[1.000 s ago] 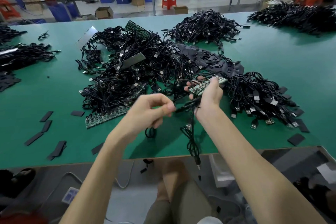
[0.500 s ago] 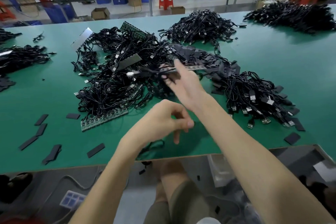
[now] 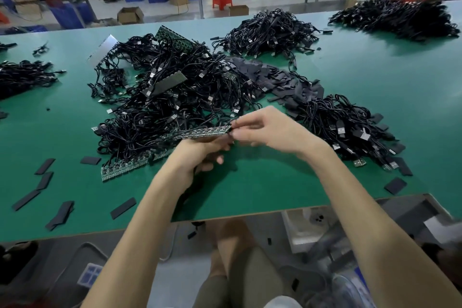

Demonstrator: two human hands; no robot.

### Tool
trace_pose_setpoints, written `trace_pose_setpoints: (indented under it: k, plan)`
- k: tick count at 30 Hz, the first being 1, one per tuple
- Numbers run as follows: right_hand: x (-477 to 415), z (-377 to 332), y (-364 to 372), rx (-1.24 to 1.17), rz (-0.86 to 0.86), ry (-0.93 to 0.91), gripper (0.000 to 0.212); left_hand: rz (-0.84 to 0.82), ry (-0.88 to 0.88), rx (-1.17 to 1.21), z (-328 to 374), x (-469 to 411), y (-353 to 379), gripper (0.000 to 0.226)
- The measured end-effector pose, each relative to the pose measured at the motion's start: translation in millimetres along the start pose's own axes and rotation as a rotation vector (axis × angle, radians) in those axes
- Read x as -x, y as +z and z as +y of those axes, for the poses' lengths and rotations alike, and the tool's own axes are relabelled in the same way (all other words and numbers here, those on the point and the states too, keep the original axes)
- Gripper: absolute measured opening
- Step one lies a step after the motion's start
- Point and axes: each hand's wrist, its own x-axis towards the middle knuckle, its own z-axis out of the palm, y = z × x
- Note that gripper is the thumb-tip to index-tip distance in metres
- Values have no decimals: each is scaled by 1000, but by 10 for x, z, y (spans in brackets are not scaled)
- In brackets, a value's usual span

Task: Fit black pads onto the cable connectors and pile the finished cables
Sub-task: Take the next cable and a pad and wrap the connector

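Cables (image 3: 175, 97) lie in a large black tangle mid-way across the green surface (image 3: 375, 77), with a heap of black pads (image 3: 282, 80) touching its far right side. At the tangle's near edge the right hand (image 3: 272, 130) pinches the right end of a green circuit strip (image 3: 207, 131), and the left hand (image 3: 197, 157) curls round it from beneath. Any print on the strip is too small to read.

- Bright, even light falls from overhead; the green table (image 3: 375, 107) looks paler toward 3 o'clock.
- A soft, dark shadow lies on it under the left hand (image 3: 197, 155) and right hand (image 3: 275, 130), spreading toward 6 o'clock.
- The green strip (image 3: 207, 132) between them looks smeared.
- The table's edges bow at 9 and 3 o'clock; the 5 o'clock corner is blurred.
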Motion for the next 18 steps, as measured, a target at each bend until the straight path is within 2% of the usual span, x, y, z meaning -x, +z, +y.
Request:
trace_pose_setpoints:
  k: [2, 5, 7, 8, 10, 12, 14, 15, 16, 17, 18]
  plan:
    - [43, 167, -54, -16, 159, 74, 9, 118, -12, 108, -21, -25, -98, 8]
    - [58, 386, -33, 93, 382, 123, 14, 258, 26, 289, -34, -20, -194, 9]
    - [25, 543, -1, 341, 531, 157, 15, 288, 49, 268, -42, 40, -156, 10]
    - [11, 619, 21, 507, 543, 205, 24, 249, 39, 211, -41, 93, -110, 10]
    - [-18, 742, 93, 718, 491, 296, 39, 13, -1, 19, -31, 211, -7, 12]
    - [-25, 808, 189, 785, 483, 308, 47, -354, -24, -196, 4, 322, 91, 13]
    - [-30, 850, 228, 803, 532, 265, 46, -699, -5, -248, 48, 422, 226, 10]
    - [-33, 856, 226, 794, 559, 242, 45, -820, 18, -213, 68, 456, 296, 9]
    - [-36, 861, 222, 775, 578, 229, 43, -886, 49, -159, 87, 472, 365, 9]
    - [-33, 857, 217, 763, 586, 223, 41, -884, 84, -103, 105, 471, 430, 9]
    - [-26, 855, 215, 757, 588, 221, 37, -808, 117, -57, 120, 441, 496, 10]
